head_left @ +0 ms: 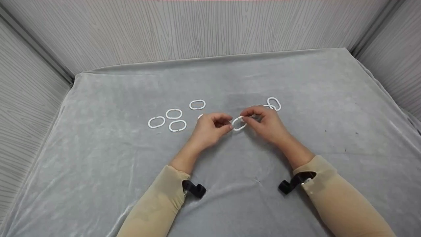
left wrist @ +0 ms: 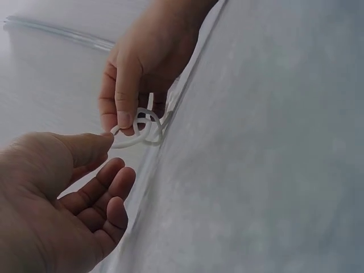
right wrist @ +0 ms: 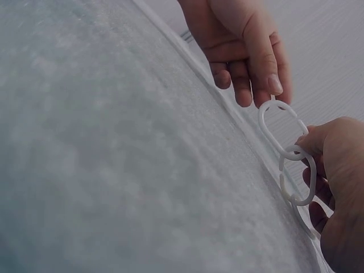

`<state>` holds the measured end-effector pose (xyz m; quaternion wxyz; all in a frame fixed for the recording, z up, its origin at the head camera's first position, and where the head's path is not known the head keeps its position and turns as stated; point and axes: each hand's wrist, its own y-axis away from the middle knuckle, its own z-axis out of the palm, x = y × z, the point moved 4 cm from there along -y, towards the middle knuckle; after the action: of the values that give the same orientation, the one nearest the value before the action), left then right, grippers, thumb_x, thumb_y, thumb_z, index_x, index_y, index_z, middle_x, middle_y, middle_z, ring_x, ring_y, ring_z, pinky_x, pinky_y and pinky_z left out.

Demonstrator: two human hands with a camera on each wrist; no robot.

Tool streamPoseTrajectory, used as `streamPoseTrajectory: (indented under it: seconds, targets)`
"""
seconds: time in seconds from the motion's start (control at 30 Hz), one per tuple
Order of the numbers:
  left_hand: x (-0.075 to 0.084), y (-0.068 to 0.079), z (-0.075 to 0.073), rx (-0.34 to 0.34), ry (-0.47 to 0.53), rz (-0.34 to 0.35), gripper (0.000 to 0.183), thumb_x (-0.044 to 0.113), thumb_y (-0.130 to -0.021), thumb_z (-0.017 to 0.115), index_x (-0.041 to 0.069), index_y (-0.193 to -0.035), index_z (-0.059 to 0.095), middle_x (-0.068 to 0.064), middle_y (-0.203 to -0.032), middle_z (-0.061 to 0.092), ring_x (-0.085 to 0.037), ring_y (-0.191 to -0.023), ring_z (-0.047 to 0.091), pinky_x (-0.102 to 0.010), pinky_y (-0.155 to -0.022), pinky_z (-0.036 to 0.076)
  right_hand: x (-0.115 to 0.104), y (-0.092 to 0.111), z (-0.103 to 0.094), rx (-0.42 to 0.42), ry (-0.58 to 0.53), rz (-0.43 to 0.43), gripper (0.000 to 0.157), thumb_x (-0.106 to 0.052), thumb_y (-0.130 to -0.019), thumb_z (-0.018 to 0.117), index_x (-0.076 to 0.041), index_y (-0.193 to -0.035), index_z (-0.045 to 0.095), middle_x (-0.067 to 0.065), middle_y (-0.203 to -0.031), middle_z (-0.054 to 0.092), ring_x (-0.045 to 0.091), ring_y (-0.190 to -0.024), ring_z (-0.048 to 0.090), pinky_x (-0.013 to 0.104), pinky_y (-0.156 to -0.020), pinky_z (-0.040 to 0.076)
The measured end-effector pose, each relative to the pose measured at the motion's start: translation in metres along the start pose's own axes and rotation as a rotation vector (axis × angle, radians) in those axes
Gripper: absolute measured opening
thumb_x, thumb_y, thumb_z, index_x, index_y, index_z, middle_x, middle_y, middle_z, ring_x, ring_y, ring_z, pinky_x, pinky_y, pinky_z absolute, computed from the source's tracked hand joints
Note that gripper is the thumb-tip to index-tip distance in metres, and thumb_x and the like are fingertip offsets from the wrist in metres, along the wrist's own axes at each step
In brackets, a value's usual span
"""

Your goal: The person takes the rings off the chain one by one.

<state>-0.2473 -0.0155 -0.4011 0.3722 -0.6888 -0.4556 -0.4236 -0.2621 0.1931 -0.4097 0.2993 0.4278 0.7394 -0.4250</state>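
Note:
White oval plastic links, several with a small gap in the side, are joined in a short chain between the hands. My left hand [head_left: 210,130] pinches the outer end of the end link [head_left: 237,129] with thumb and finger; the other fingers curl loosely. On the other side, my right hand [head_left: 263,121] grips the same link near its join. In the right wrist view, this end link [right wrist: 265,129] passes through a second link [right wrist: 313,179] by the right fingers. More of the chain trails behind the right hand to a last link [head_left: 279,104] on the cloth.
Loose links lie left of the hands: a far one [head_left: 197,100], a leftmost one [head_left: 150,123] and two close together [head_left: 177,120]. Another link [head_left: 199,116] is mostly hidden behind the left hand. Grey cloth [head_left: 98,148] covers the table; wood-grain panels [head_left: 197,29] surround it.

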Motion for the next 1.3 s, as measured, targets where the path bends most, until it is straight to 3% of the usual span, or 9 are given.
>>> streamPoseTrajectory:
  seconds: [0.27, 0.5, 0.63, 0.87, 1.3]
  targets:
    - [-0.006, 0.000, 0.005, 0.005, 0.054, -0.011, 0.022, 0.000, -0.091, 0.080, -0.002, -0.112, 0.078, -0.009, -0.094, 0.078, -0.012, -0.082, 0.070, -0.023, -0.076, 0.055, 0.001, 0.000, 0.000, 0.010, -0.006, 0.014, 0.010, -0.004, -0.095, 0.080, -0.005, -0.104, 0.081, 0.003, -0.100, 0.078, 0.016, -0.097, 0.068, 0.032, -0.087, 0.050]
    - [-0.007, 0.000, 0.006, 0.000, 0.062, -0.018, 0.020, -0.001, -0.092, 0.078, -0.003, -0.111, 0.078, -0.008, -0.093, 0.078, -0.011, -0.081, 0.069, -0.023, -0.075, 0.054, 0.000, 0.000, 0.003, 0.020, -0.015, 0.027, 0.011, -0.003, -0.093, 0.081, -0.002, -0.104, 0.080, 0.010, -0.101, 0.078, 0.022, -0.098, 0.068, 0.038, -0.089, 0.050]
    - [-0.007, 0.000, 0.006, 0.003, 0.053, -0.012, 0.018, -0.001, -0.092, 0.078, -0.003, -0.110, 0.079, -0.008, -0.092, 0.078, -0.010, -0.080, 0.068, -0.022, -0.074, 0.053, 0.000, 0.000, 0.003, 0.010, -0.016, 0.040, 0.011, -0.004, -0.094, 0.081, -0.003, -0.105, 0.080, 0.009, -0.102, 0.078, 0.019, -0.098, 0.067, 0.033, -0.089, 0.050]
    - [-0.009, -0.002, 0.005, 0.039, 0.045, -0.001, 0.015, 0.000, -0.092, 0.078, -0.004, -0.107, 0.079, -0.007, -0.088, 0.077, -0.005, -0.075, 0.064, -0.020, -0.071, 0.051, 0.002, 0.000, 0.000, -0.018, -0.052, 0.060, 0.012, -0.006, -0.097, 0.077, -0.005, -0.109, 0.080, 0.004, -0.102, 0.078, 0.020, -0.089, 0.066, 0.026, -0.079, 0.050]
    - [-0.014, -0.002, -0.001, 0.130, 0.082, -0.084, 0.019, -0.002, -0.091, 0.075, -0.003, -0.109, 0.079, -0.005, -0.088, 0.077, -0.007, -0.077, 0.064, -0.021, -0.073, 0.050, 0.004, -0.001, -0.002, 0.022, -0.008, 0.071, 0.016, -0.006, -0.097, 0.078, -0.004, -0.112, 0.079, 0.004, -0.104, 0.078, 0.014, -0.094, 0.065, 0.035, -0.087, 0.050]
